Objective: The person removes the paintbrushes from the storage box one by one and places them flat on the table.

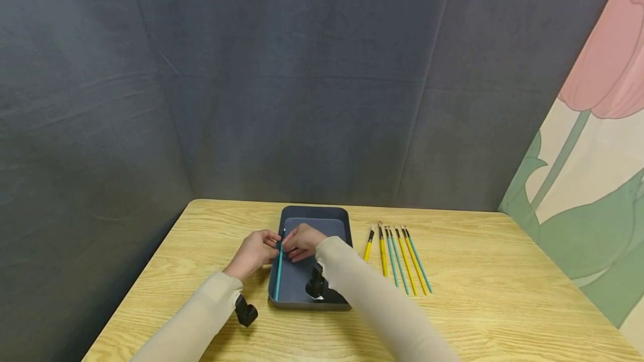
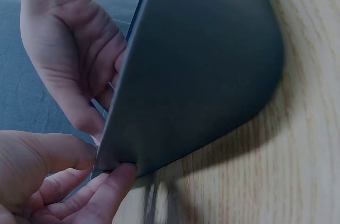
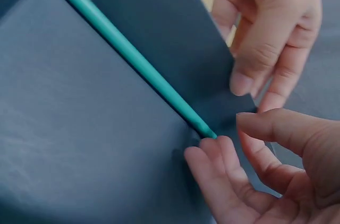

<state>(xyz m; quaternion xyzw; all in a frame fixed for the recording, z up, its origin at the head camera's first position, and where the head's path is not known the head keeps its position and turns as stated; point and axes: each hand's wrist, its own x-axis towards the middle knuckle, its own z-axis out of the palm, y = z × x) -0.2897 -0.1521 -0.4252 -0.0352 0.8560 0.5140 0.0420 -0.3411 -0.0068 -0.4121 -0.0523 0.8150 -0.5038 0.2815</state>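
A dark grey tray (image 1: 311, 305) stands on the table, with a turquoise-handled paintbrush (image 1: 278, 281) lying lengthwise along its left inner wall. My left hand (image 1: 255, 251) pinches the tray's left rim, thumb inside and fingers outside. Over the tray, my right hand (image 1: 303, 242) reaches in from the right. In the right wrist view, the fingertips of the right hand (image 3: 276, 165) are at the far part of the paintbrush (image 3: 133, 57), which they partly hide, and the thumb stands apart from them. The left wrist view shows the tray's outer wall (image 2: 196, 75) between both hands.
To the right of the tray, several paintbrushes (image 1: 402, 261) with yellow or turquoise handles lie side by side on the wooden table (image 1: 493, 289). One short yellow paintbrush (image 1: 369, 247) is closest to the tray. A dark curtain (image 1: 302, 82) hangs behind the table.
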